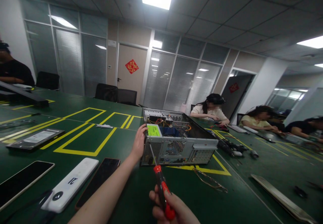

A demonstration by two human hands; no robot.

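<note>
An open desktop computer case [176,140] lies on its side on the green table [126,190], its back panel facing me and wires showing inside. My left hand [138,142] grips the case's near left corner, fingers wrapped over the top edge beside a green label [153,130]. My right hand [169,210] is closed round the red and black handle of a screwdriver [161,183]. The screwdriver's metal shaft points up and away, with its tip at the back panel near the power supply grille.
A white power bank [69,185], a dark phone [99,178] and another phone [22,180] lie at the near left. A metal side panel [282,198] and loose cable [209,180] lie at the right. Other people sit at the far right and far left. Yellow tape marks the table.
</note>
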